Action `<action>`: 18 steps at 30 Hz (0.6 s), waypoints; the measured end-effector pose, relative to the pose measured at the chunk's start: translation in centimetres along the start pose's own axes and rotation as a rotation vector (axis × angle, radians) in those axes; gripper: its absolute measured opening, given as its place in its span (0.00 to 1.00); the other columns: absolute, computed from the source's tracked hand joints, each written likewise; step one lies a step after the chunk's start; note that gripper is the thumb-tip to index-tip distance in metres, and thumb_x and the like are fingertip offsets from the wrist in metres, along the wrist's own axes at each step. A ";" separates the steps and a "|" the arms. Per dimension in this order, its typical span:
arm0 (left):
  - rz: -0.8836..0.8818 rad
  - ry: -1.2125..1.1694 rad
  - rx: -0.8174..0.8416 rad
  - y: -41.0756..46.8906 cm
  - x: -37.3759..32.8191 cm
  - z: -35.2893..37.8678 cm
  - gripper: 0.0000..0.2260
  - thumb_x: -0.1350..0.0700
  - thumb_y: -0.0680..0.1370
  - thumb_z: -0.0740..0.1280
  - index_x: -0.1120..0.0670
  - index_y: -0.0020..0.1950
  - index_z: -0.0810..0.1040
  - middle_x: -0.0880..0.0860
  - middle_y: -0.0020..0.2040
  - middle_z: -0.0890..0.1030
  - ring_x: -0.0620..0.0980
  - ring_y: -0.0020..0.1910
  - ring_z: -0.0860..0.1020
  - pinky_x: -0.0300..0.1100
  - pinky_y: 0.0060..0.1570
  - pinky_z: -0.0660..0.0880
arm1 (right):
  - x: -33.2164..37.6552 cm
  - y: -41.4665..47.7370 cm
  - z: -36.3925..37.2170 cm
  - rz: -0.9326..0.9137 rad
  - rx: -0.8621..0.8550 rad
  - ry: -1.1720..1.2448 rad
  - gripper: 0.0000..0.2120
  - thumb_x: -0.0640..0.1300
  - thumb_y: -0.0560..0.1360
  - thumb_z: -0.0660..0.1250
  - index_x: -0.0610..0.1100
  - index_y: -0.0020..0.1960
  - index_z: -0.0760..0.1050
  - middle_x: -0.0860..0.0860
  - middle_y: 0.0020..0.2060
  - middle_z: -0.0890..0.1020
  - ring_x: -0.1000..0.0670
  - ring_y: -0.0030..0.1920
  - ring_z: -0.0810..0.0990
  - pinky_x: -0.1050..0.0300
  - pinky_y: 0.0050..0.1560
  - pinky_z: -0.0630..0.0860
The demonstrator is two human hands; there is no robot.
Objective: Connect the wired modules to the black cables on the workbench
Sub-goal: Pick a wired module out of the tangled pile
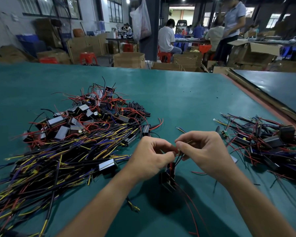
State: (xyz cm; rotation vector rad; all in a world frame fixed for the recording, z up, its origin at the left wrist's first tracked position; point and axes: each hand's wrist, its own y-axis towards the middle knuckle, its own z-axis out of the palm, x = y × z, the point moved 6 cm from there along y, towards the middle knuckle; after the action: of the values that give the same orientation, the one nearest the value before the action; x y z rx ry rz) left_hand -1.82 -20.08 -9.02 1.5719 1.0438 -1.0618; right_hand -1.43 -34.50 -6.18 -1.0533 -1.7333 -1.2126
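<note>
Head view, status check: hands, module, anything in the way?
Left hand, right hand both pinching the wires between them. Module hangs just below the fingers. Nothing blocking; cable pile lies clear on the left.

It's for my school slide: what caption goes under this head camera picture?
Left hand and right hand pinch wires of a module over the green workbench, beside a big wire pile.

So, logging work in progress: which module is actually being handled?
The black module directly beneath the left hand and right hand, which pinch its wires; every other module lies untouched on the green mat.
</note>
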 end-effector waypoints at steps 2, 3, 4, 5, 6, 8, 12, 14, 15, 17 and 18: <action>0.014 0.012 0.000 -0.1 0.0 0.0 0.04 0.56 0.72 0.73 0.55 0.39 0.85 0.48 0.27 0.79 0.46 0.26 0.71 0.40 0.28 0.68 | -0.1 0.0 -0.1 -0.003 -0.008 -0.029 0.08 0.33 0.73 0.72 0.45 0.39 0.84 0.47 0.30 0.84 0.51 0.30 0.81 0.58 0.34 0.80; 0.019 0.025 -0.005 -0.1 0.0 0.0 0.05 0.56 0.73 0.73 0.55 0.39 0.85 0.50 0.27 0.79 0.47 0.26 0.72 0.42 0.28 0.68 | -0.1 0.0 -0.2 0.002 -0.019 -0.044 0.08 0.34 0.72 0.73 0.45 0.39 0.84 0.47 0.30 0.84 0.49 0.30 0.82 0.55 0.34 0.81; 0.027 0.046 -0.020 -0.1 -0.1 -0.1 0.06 0.55 0.73 0.73 0.56 0.38 0.85 0.53 0.27 0.79 0.48 0.26 0.72 0.44 0.28 0.69 | -0.2 -0.1 -0.3 0.007 -0.031 -0.066 0.07 0.34 0.72 0.73 0.45 0.38 0.83 0.46 0.30 0.84 0.47 0.30 0.82 0.50 0.34 0.81; 0.043 0.076 -0.045 -0.2 -0.2 -0.2 0.06 0.54 0.73 0.73 0.55 0.38 0.84 0.55 0.27 0.79 0.49 0.26 0.73 0.46 0.27 0.69 | -0.2 -0.1 -0.4 0.008 -0.042 -0.094 0.07 0.35 0.71 0.74 0.45 0.38 0.83 0.47 0.30 0.84 0.45 0.30 0.82 0.45 0.34 0.81; 0.064 0.113 -0.080 -0.2 -0.3 -0.3 0.07 0.53 0.72 0.73 0.55 0.37 0.84 0.55 0.26 0.79 0.48 0.25 0.73 0.46 0.26 0.70 | -0.1 -0.1 -0.4 0.004 -0.048 -0.125 0.06 0.36 0.71 0.74 0.45 0.37 0.83 0.47 0.29 0.83 0.44 0.30 0.81 0.42 0.34 0.81; 0.113 0.202 -0.157 -0.5 -0.6 -0.5 0.08 0.52 0.70 0.73 0.55 0.34 0.84 0.54 0.24 0.78 0.46 0.24 0.71 0.45 0.25 0.70 | 0.2 -0.2 -0.3 -0.019 -0.043 -0.173 0.06 0.38 0.71 0.74 0.46 0.36 0.83 0.48 0.29 0.83 0.48 0.30 0.81 0.44 0.35 0.80; 0.270 0.372 -0.233 -0.9 -1.6 -0.6 0.13 0.52 0.71 0.71 0.58 0.30 0.79 0.57 0.23 0.70 0.51 0.23 0.66 0.44 0.23 0.64 | 0.9 -0.5 0.3 -0.092 -0.049 -0.252 0.07 0.39 0.70 0.75 0.48 0.35 0.83 0.54 0.30 0.84 0.54 0.32 0.82 0.60 0.36 0.78; 0.294 0.397 -0.239 -0.9 -1.7 -0.6 0.12 0.52 0.71 0.71 0.57 0.31 0.81 0.57 0.23 0.70 0.53 0.24 0.66 0.44 0.23 0.63 | 0.8 -0.4 0.3 -0.099 -0.065 -0.257 0.08 0.38 0.70 0.74 0.48 0.35 0.83 0.54 0.30 0.84 0.55 0.31 0.81 0.61 0.35 0.76; 0.288 0.399 -0.232 -0.9 -1.6 -0.6 0.11 0.53 0.71 0.72 0.57 0.32 0.82 0.57 0.23 0.71 0.51 0.23 0.66 0.42 0.23 0.63 | 0.6 -0.4 0.2 -0.091 -0.066 -0.247 0.09 0.37 0.71 0.74 0.48 0.34 0.83 0.54 0.29 0.83 0.56 0.30 0.80 0.60 0.34 0.76; 0.254 0.369 -0.202 -0.7 -1.4 -0.6 0.09 0.54 0.72 0.72 0.55 0.33 0.83 0.54 0.23 0.74 0.44 0.22 0.66 0.38 0.24 0.63 | 0.1 -0.2 0.0 -0.054 -0.042 -0.216 0.09 0.37 0.72 0.73 0.47 0.36 0.83 0.51 0.29 0.83 0.49 0.30 0.80 0.50 0.33 0.79; 0.224 0.338 -0.179 -0.6 -1.1 -0.6 0.08 0.54 0.72 0.72 0.55 0.34 0.83 0.54 0.24 0.76 0.45 0.22 0.68 0.39 0.24 0.66 | -0.1 -0.1 -0.1 -0.036 -0.021 -0.202 0.08 0.37 0.73 0.72 0.47 0.38 0.83 0.49 0.30 0.83 0.45 0.31 0.80 0.45 0.34 0.79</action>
State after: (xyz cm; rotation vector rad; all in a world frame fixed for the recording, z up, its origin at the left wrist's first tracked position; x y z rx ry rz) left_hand -2.57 -19.54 -7.94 1.7083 1.1191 -0.5467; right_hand -1.46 -34.67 -6.29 -1.1961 -1.9030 -1.1825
